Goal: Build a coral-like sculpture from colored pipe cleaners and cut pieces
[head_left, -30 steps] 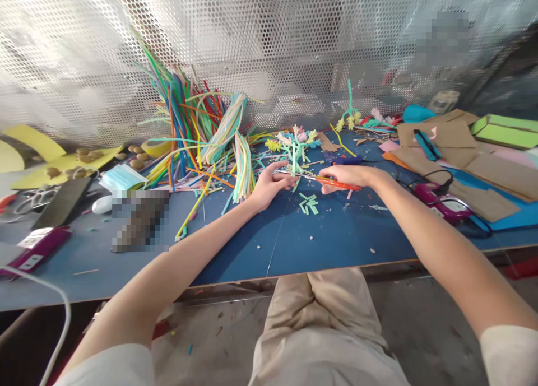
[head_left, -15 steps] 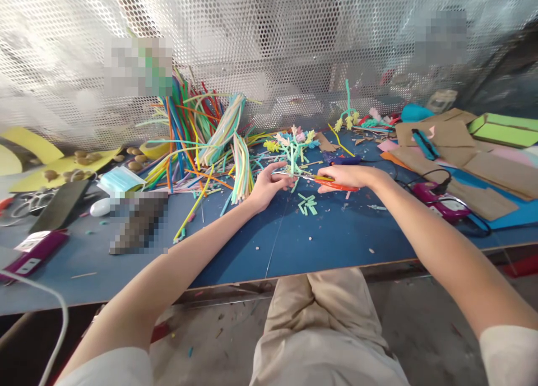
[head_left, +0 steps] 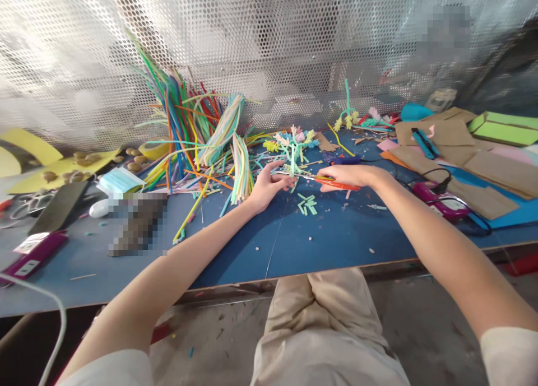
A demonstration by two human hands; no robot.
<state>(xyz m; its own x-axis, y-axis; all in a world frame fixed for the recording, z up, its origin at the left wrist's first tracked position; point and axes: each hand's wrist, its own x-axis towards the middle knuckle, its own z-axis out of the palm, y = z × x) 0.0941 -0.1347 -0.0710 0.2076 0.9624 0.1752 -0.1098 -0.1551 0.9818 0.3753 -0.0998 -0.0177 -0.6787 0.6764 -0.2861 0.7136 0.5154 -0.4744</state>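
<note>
While the left hand [head_left: 269, 185] pinches the pipe-cleaner flower [head_left: 293, 145] by its stem to steady it, the right hand [head_left: 348, 177] grips orange scissors [head_left: 332, 182], blades at that stem.

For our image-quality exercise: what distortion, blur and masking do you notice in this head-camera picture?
Head view: wide-angle lens bows the blue table edge and stretches the forearms; perforated screen looks hazy, softly backlit; two pixelated patches mask areas; left hand and right hand stay fairly sharp.

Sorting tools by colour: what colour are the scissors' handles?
Orange-red, on the scissors in the right hand, head view.
</note>
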